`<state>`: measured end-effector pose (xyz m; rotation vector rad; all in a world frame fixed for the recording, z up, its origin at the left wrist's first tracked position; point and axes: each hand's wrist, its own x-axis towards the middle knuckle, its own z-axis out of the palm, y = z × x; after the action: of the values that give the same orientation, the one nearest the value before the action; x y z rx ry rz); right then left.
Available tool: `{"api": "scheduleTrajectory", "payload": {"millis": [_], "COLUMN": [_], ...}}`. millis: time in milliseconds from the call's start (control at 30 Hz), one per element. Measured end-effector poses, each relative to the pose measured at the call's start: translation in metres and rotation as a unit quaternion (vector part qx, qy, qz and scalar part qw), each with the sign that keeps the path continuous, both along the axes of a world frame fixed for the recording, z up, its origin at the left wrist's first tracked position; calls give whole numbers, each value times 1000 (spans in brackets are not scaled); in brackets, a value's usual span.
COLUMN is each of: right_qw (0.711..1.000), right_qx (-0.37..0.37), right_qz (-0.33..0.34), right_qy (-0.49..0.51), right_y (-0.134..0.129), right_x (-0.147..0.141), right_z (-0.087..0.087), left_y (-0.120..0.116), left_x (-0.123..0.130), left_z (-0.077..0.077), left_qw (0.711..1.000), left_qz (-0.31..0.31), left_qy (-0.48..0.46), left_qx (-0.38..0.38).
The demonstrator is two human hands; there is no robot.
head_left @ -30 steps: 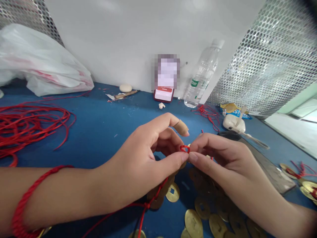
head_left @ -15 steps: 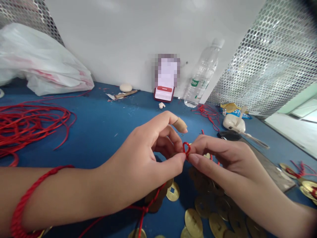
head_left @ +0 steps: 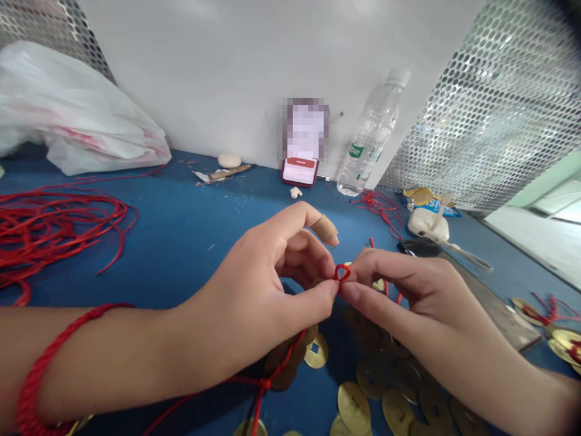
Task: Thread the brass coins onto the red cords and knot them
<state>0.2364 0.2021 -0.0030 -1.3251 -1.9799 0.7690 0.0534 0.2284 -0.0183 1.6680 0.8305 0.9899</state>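
A small loop of red cord (head_left: 342,272) stands up between my two hands at the middle of the view. My left hand (head_left: 276,272) pinches its left side between thumb and a curled finger, while the index finger, wrapped in a tan bandage, arches above. On the right side, my right hand (head_left: 403,290) grips the cord between thumb and index finger. Below my hands lie several brass coins (head_left: 354,407) with square holes. A knotted red cord (head_left: 265,384) runs beneath my left hand, beside more coins.
Red cord (head_left: 59,227) is heaped at the left, near a white plastic bag (head_left: 86,115). At the back, a phone (head_left: 300,172) and a plastic bottle (head_left: 372,136) lean on the white panel. A white case (head_left: 426,224) sits at the right.
The red loop has become a little lower and wider between my fingertips. My left hand's bandaged finger has shifted slightly left.
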Motion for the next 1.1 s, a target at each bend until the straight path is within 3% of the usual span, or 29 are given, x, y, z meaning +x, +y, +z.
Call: {"api": "scheduleTrajectory", "payload": {"millis": [200, 367, 500, 700, 900, 1000, 1100], "right_qw": [999, 989, 975, 937, 897, 903, 928], "right_qx": [30, 137, 199, 268, 323, 316, 286], "right_qz": [-4, -14, -32, 39, 90, 96, 78], "right_qy": [-24, -61, -91, -222, -289, -274, -225], "right_y": [2, 9, 19, 26, 22, 20, 15], "right_x": [4, 12, 19, 22, 19, 16, 16], "right_z": [-1, 4, 1, -5, -11, -11, -8], "left_y": [5, 13, 16, 14, 9, 7, 5], "left_x": [2, 1, 0, 1, 0, -2, -3], "left_z": [-1, 0, 2, 6, 9, 12, 15], "left_qw": [994, 979, 971, 957, 935, 927, 910], "left_qz": [-18, -63, -48, -26, -82, -102, -130], "left_qy": [-20, -60, -96, -150, -188, -202, -220], "left_qx": [-104, -183, -213, -245, -289, -300, -325]}}
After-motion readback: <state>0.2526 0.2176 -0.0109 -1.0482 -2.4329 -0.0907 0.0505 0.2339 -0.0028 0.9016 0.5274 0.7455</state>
